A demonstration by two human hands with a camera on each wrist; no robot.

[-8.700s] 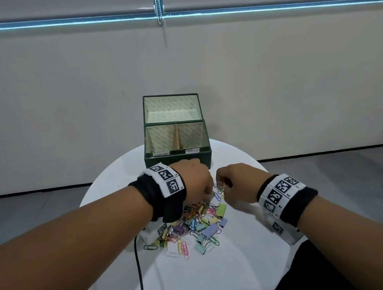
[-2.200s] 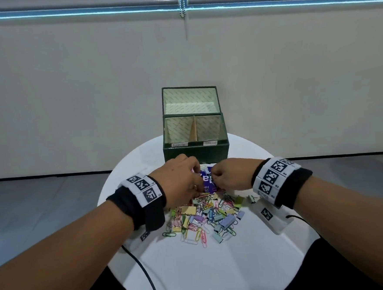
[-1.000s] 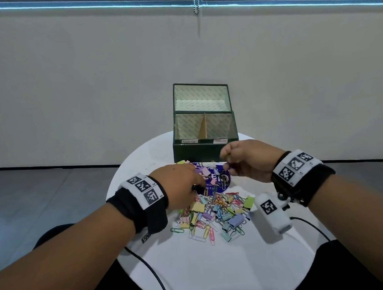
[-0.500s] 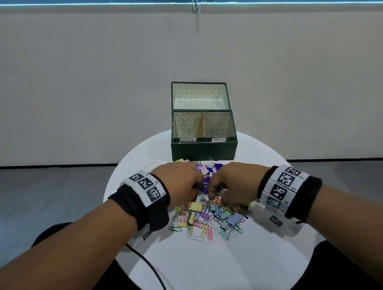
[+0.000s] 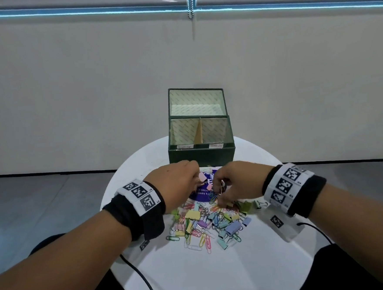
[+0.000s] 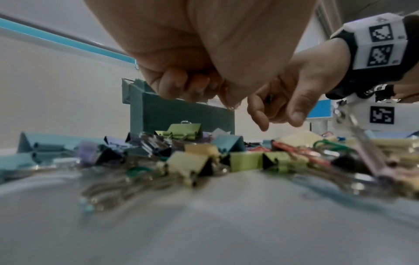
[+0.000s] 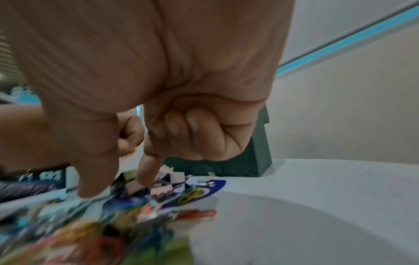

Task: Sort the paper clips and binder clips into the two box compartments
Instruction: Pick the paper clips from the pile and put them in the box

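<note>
Both hands work the far edge of the clip pile (image 5: 205,221), table centre. Left hand (image 5: 177,186) pinches something small, unidentifiable; right hand (image 5: 234,185) pinches paper clips (image 5: 221,187), likely untangling. Box (image 5: 201,151) at 12 o'clock, open toward the hands.

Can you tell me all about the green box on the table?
The green box is dark green outside, looks like covered cardboard, and has pale patterned lining. Its lid stands open behind it. A divider splits it into two compartments, each with a small white label too small to read. It stands upright at the white table's far edge, behind the clip pile. Neither hand touches it.
</note>
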